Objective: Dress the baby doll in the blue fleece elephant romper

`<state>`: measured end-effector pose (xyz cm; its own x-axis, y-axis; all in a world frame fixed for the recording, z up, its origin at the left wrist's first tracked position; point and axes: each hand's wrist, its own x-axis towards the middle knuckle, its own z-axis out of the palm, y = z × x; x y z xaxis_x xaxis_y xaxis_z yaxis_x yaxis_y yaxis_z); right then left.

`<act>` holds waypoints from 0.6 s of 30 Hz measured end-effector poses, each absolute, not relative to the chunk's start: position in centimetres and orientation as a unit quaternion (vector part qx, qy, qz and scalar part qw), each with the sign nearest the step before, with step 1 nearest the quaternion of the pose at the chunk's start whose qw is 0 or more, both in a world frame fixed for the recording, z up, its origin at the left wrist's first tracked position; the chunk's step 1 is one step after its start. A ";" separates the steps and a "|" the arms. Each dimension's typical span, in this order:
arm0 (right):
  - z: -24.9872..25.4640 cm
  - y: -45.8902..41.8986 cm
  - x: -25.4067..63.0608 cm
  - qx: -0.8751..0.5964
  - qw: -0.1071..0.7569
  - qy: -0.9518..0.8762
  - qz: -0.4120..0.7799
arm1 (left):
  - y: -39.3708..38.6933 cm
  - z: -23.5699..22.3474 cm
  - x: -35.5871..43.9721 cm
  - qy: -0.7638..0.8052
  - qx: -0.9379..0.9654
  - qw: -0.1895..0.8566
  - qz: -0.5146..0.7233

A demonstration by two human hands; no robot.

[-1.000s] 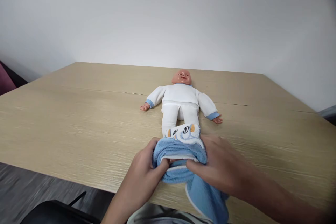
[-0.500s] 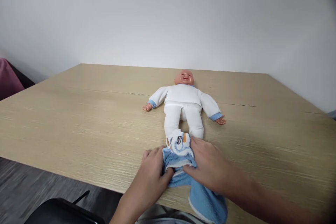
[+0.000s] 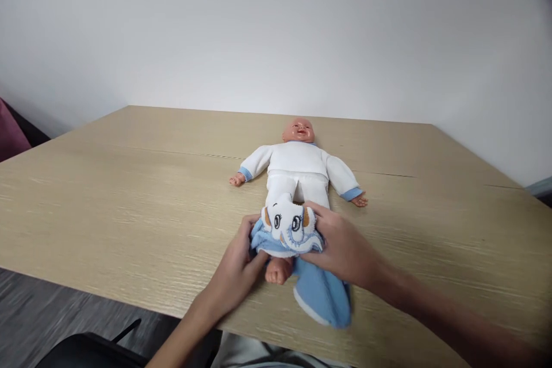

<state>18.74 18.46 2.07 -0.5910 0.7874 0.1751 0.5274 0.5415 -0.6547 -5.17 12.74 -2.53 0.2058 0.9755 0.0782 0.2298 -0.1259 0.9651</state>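
A baby doll (image 3: 297, 164) in a white suit with blue cuffs lies on its back on the wooden table (image 3: 129, 184), head away from me. A bunched blue garment (image 3: 321, 293) with a white cartoon-face patch (image 3: 288, 224) covers its lower legs. My left hand (image 3: 237, 267) grips the garment's left edge, and my right hand (image 3: 340, 244) grips its right edge beside the patch. One bare doll foot (image 3: 278, 270) sticks out below the bunched cloth. The other foot is hidden.
A white partition (image 3: 276, 40) stands along the table's far edge. A dark chair (image 3: 90, 351) sits below the near edge at the lower left. Something maroon (image 3: 11, 135) shows at the far left.
Both hands have drawn the bunched blue garment up the doll's legs, away from me. A bare foot now pokes out beneath it, and the face patch sits higher on the legs.
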 end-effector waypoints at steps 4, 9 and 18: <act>2.7 20.8 19.9 -0.294 0.215 -0.890 0.275 | 14.6 -0.9 -6.4 0.474 0.704 0.379 0.369; 2.2 21.5 23.3 -0.386 0.228 -0.840 0.305 | 16.0 1.2 -8.4 0.479 0.713 0.397 0.324; -3.4 22.4 26.7 -0.452 0.335 -0.605 0.563 | 18.7 3.8 -7.5 0.448 0.766 0.361 0.286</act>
